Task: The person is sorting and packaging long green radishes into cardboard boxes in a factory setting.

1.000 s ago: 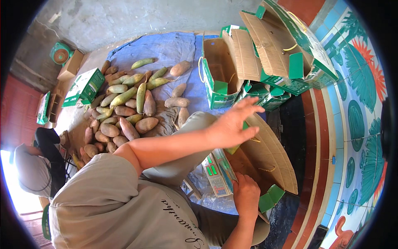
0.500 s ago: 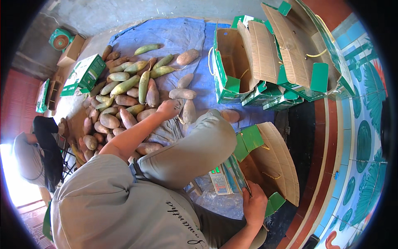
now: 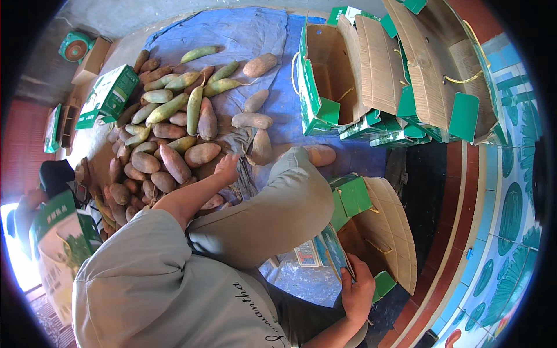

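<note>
My left hand [image 3: 227, 167] is over the left side of the blue sheet, beside a crumpled grey cloth [image 3: 245, 181]. Its fingers look bent, but whether they hold the cloth is unclear. Long green and pinkish-brown roots, like large radishes [image 3: 175, 162], lie heaped to its left; a few more lie beyond it. At the lower right, my right hand [image 3: 356, 290] grips the near edge of an open cardboard box [image 3: 380, 232] with green flaps. Against this box stands a scale with a keypad [image 3: 307, 255], partly hidden by my knee.
Open green-and-brown cartons [image 3: 371, 75] stand at the far right, some stacked. A green-and-white carton [image 3: 110, 95] sits behind the heap. At the left edge another person is partly visible beside a green-and-white carton [image 3: 61, 243]. A tiled wall [image 3: 505, 232] runs along the right.
My left hand has drawn back toward me, away from the roots beyond the cloth. My right hand stays on the box. A carton has come into view beside the person at left.
</note>
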Tool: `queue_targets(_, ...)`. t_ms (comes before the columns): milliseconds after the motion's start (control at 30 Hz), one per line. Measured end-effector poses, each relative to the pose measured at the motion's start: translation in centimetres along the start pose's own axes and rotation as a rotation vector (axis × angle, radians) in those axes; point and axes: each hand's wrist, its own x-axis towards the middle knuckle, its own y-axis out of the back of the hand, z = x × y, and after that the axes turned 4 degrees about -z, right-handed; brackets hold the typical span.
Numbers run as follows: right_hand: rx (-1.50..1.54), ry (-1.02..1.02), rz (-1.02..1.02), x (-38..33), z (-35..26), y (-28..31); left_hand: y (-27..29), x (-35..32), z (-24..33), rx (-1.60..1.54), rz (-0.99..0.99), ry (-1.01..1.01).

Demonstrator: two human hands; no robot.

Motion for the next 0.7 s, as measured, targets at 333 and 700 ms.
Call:
queue_targets(333,-0.034,-0.042,-0.007,0.3,0.4,0.0,1.7,5.3,8.6,0.775,-0.072,-0.518)
queue_targets(700,-0.105,-0.060,-0.012,0.6,0.6,-0.1,-3.2,10.9,6.8,1.017,-0.009,-0.694)
